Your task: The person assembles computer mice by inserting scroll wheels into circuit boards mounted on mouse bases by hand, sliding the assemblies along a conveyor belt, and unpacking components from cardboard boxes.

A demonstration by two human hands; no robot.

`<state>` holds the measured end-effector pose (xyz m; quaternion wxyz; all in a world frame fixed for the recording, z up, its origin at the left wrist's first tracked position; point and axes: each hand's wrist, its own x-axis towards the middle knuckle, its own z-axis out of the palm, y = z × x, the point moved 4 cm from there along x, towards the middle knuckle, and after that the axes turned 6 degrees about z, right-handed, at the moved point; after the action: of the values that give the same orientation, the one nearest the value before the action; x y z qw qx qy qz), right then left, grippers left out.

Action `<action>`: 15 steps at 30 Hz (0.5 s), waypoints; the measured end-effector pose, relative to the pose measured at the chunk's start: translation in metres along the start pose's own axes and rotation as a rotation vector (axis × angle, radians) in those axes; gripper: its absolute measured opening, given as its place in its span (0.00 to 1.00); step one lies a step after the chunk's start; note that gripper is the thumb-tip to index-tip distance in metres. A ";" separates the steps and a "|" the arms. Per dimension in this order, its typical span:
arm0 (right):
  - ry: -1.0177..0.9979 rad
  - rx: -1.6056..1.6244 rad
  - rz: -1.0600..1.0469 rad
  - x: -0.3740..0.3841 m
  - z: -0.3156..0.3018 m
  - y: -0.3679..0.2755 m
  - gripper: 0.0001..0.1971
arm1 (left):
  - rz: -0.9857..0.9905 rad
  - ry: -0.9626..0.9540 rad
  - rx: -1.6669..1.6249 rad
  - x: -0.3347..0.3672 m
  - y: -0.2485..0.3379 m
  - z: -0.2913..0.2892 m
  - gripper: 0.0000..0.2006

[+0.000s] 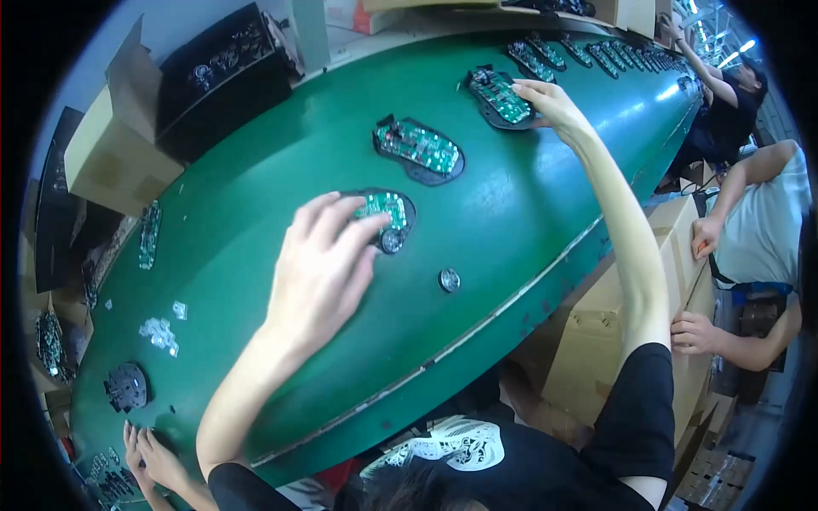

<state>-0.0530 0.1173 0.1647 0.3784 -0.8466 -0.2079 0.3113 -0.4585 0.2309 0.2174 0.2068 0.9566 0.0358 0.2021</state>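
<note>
My left hand (319, 260) curls over a black rounded base carrying a green circuit board (385, 207). Its fingers lie on the board and its thumb is at the near edge. By those fingertips, at the base's near end, is a small round black part (392, 241). Farther right, my right hand (545, 100) pinches the right end of a similar black base with a circuit board (503, 98). Another base with its board (419, 151) lies between the hands, touched by neither. A loose round part (449, 279) rests on the green table (511, 213).
A row of circuit boards (609, 58) runs to the far right. At left are a lone board (149, 237), clear scraps (160, 334), a black housing (128, 386) and another person's hands (153, 456). Cartons (596, 341) and a co-worker (754, 230) stand right, beyond the table edge.
</note>
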 end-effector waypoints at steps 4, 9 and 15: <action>0.362 -0.370 -0.343 0.040 0.031 -0.016 0.20 | 0.074 -0.041 0.179 0.004 -0.007 0.025 0.22; 0.507 -0.615 -0.437 0.016 0.059 -0.045 0.13 | 0.050 -0.146 0.166 0.004 -0.011 0.043 0.27; 0.538 -0.570 -0.413 0.013 0.040 -0.045 0.12 | 0.057 -0.204 0.173 0.002 -0.024 0.040 0.28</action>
<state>-0.0761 0.1739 0.1737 0.2248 -0.9088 -0.3441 -0.0720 -0.4405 0.2377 0.1744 0.1202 0.9871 0.0046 0.1059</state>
